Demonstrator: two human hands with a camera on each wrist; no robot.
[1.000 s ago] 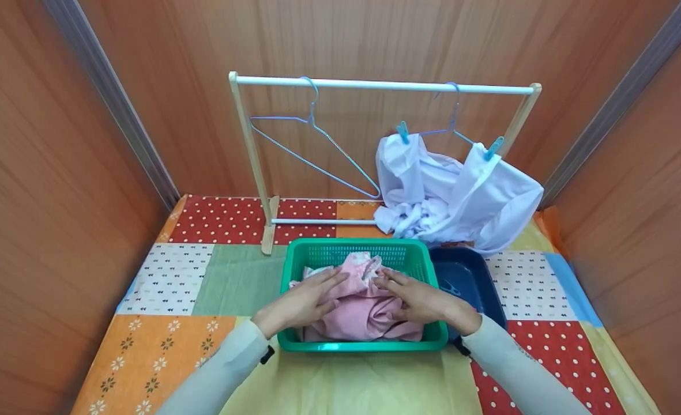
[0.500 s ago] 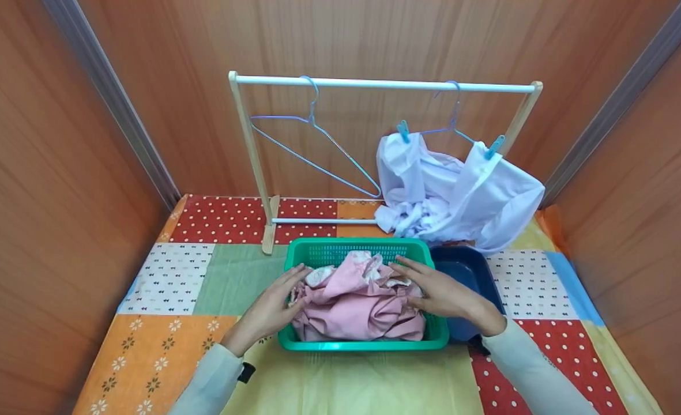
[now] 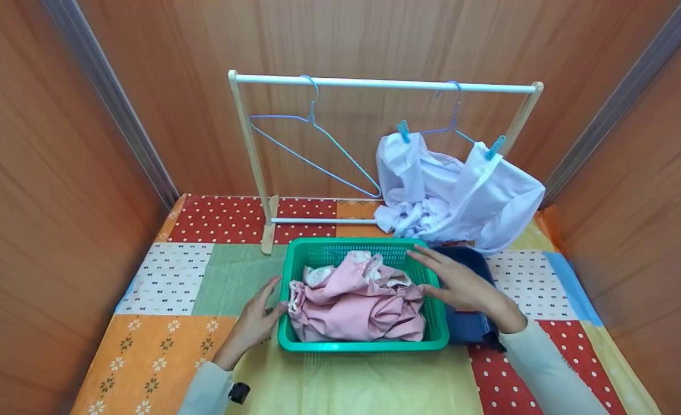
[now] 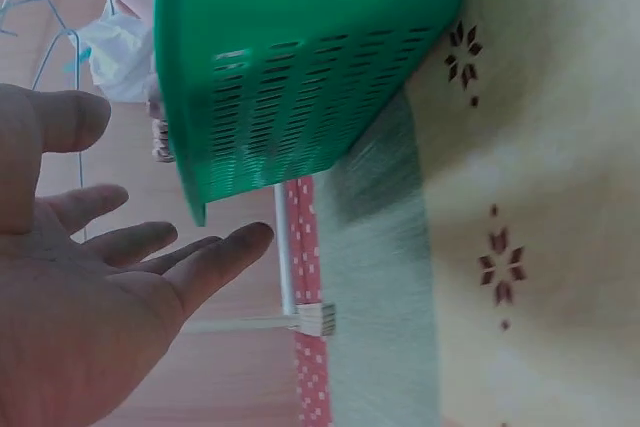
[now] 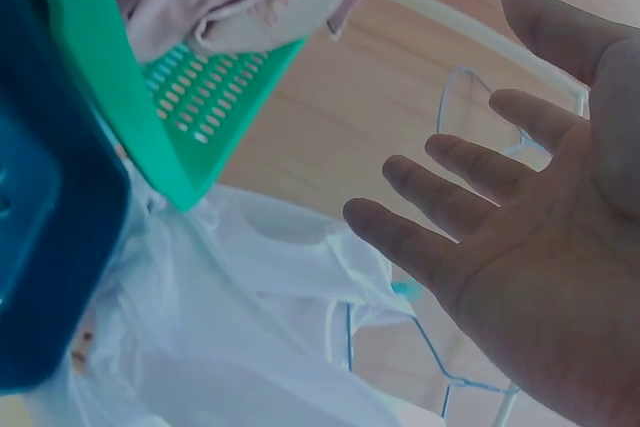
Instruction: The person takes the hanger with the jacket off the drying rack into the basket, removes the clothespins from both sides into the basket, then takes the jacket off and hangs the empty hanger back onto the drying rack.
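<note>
A green plastic basket (image 3: 363,346) stands on the patchwork cloth, holding a crumpled pink garment (image 3: 352,317) with white printed trim. My left hand (image 3: 255,323) is beside the basket's left rim, its fingers spread and nothing in them. In the left wrist view that left hand (image 4: 100,287) is palm up next to the slotted green wall. Over the basket's right rim hovers my right hand (image 3: 461,282), fingers extended and holding nothing. The right wrist view has the right hand (image 5: 540,237) with straight, parted fingers, apart from the basket's corner.
Behind the basket stands a rack (image 3: 375,83) with a bare blue hanger (image 3: 317,155) on the left. A white garment (image 3: 450,196) hangs at right from another hanger by teal clothespins (image 3: 495,147). A dark blue tray (image 3: 470,331) sits right of the basket. Wooden panels enclose the sides.
Both hands have lifted off the pink garment and moved outward, the left to the basket's left side, the right to its right rim. The garment lies spread in the basket.
</note>
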